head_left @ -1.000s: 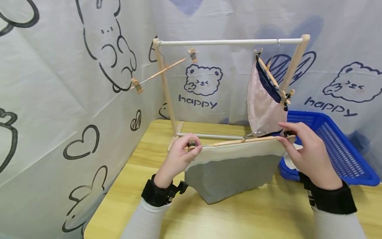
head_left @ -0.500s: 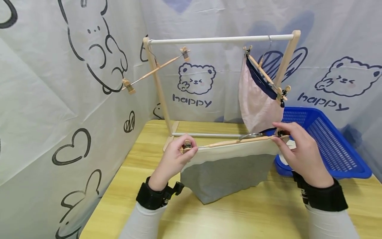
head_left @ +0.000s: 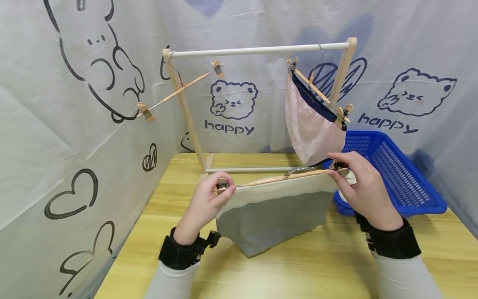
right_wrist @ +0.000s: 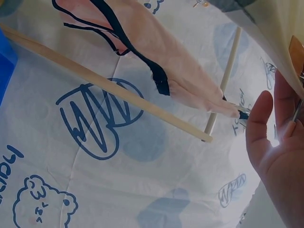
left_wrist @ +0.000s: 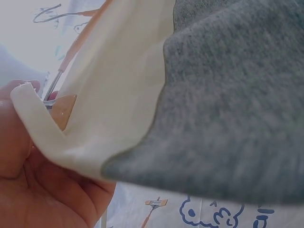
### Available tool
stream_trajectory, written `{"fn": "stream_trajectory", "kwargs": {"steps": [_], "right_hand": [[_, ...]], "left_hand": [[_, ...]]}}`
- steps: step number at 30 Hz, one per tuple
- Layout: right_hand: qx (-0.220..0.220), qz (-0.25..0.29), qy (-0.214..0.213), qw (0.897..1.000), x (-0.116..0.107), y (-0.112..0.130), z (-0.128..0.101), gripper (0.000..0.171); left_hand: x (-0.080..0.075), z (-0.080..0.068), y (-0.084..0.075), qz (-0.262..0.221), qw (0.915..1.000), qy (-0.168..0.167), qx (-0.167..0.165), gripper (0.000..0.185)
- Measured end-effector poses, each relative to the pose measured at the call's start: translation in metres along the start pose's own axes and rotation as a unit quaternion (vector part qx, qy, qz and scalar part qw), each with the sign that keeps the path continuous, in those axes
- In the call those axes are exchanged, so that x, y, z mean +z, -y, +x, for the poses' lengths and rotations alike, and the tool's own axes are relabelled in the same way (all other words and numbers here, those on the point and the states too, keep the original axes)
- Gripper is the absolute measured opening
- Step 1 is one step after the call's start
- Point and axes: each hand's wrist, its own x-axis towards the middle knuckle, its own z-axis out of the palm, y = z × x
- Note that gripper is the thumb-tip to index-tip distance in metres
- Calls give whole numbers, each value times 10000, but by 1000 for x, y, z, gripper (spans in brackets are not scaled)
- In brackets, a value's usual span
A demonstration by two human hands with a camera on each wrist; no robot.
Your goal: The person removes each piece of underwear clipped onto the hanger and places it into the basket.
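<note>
Right now I hold a wooden clip hanger [head_left: 261,182] level in front of me, one end in each hand. My left hand [head_left: 203,203] pinches its left end, fingers curled around the left clip [head_left: 222,184]. My right hand [head_left: 367,187] pinches the right clip [head_left: 339,166] with the thumb and fingers. The metal hook [head_left: 302,170] points away from me.

A grey cloth [head_left: 276,224] with a wide cream band on top hangs down from the hanger, between my hands and over the yellow wooden table [head_left: 298,270]. I can't tell if its low corner touches the wood.

Just behind stands a rack [head_left: 261,50] with a white top bar and wooden legs. On its right side hangs a pink garment [head_left: 311,128] with dark blue trim, held by clips and tilted. On its left side hangs another clip hanger [head_left: 171,96], tilted too, with a clip at each end.

To the right of the rack sits a blue basket [head_left: 407,174], near my right hand. Around it all hangs a pale wall cloth with a happy bear [head_left: 234,99] drawn on it.
</note>
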Motion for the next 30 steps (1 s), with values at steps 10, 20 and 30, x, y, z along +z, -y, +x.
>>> {"fn": "stream_trajectory", "kwargs": {"steps": [10, 20, 30], "right_hand": [[-139, -65, -217, 9996, 6, 3, 2, 57], [95, -261, -191, 9994, 9, 4, -4, 59], [116, -230, -351, 9991, 18, 6, 0, 52]], "left_hand": [[-4, 0, 1, -10, 9996, -61, -263, 5], [2, 3, -1, 78, 9964, -673, -512, 11], [0, 4, -5, -21, 9897, -1250, -692, 27]]}}
